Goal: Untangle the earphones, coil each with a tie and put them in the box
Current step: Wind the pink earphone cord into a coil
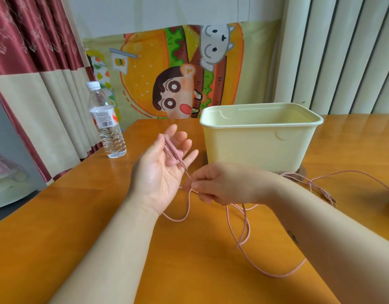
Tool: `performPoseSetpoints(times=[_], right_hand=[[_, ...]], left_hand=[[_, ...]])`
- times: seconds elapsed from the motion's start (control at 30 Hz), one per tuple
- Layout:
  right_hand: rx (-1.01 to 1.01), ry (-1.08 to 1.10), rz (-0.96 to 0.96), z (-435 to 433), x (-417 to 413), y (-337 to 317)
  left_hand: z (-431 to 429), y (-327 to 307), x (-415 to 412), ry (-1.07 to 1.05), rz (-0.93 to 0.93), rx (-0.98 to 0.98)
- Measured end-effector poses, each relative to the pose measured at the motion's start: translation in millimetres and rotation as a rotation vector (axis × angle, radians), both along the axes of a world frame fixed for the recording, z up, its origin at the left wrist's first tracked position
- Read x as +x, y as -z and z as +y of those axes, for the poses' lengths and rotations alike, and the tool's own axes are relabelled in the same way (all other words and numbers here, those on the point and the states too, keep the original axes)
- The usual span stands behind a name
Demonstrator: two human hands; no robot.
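— Pink earphone cord (245,226), lying where?
— Draping along the straight, spread fingers (183,137) of the upturned left hand (158,172), then looping down onto the worktop (101,216).
— And the right hand (224,183)?
— Pinching that cord just beside the left palm.
— The box (259,145)?
— Standing open-topped just behind both hands. More cords (316,187) trailing by its right foot; bottle (108,128) standing further left.

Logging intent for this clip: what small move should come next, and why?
Probably the right hand winds another turn of earphone cable over the open left hand: few strands lie across its fingers, and most trails loose on the table.
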State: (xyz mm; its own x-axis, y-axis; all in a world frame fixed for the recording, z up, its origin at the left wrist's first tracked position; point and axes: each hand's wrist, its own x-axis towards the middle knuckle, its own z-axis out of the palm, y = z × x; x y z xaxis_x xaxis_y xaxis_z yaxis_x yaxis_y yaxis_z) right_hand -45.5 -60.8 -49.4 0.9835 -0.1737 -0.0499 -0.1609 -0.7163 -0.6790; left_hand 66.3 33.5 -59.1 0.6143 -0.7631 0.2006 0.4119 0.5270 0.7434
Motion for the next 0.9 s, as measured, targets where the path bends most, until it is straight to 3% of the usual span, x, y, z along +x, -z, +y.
performPoseSetpoints(times=[0.1,0.2,0.27,0.43,0.53,0.63,0.77,0.9], right_hand=[[-0.151,-0.082,0.039,7,-9,-18],[-0.215,0.011,-0.157,2,-20,-37],[-0.117,0.105,-0.297,-7,-25,-44],[0.047,0.302,-0.425,-17,-16,-32],[0.063,0.315,-0.333,-15,-5,-13],[-0.038,0.274,-0.205,-6,4,4],[-0.159,0.184,-0.052,5,3,3],[-0.244,0.026,0.131,11,-7,-8]], left_hand=[[-2,7,2,-0.086,-0.268,0.138],[-1,15,-3,-0.059,-0.598,0.318],[-1,15,-11,0.025,-0.668,0.38],[-1,6,-27,0.27,-0.295,0.218],[-1,-1,-26,0.351,-0.014,0.046],[-3,-1,-19,0.273,0.144,-0.03],[-3,0,-14,0.153,0.131,-0.04],[-5,5,-11,0.034,-0.081,0.041]])
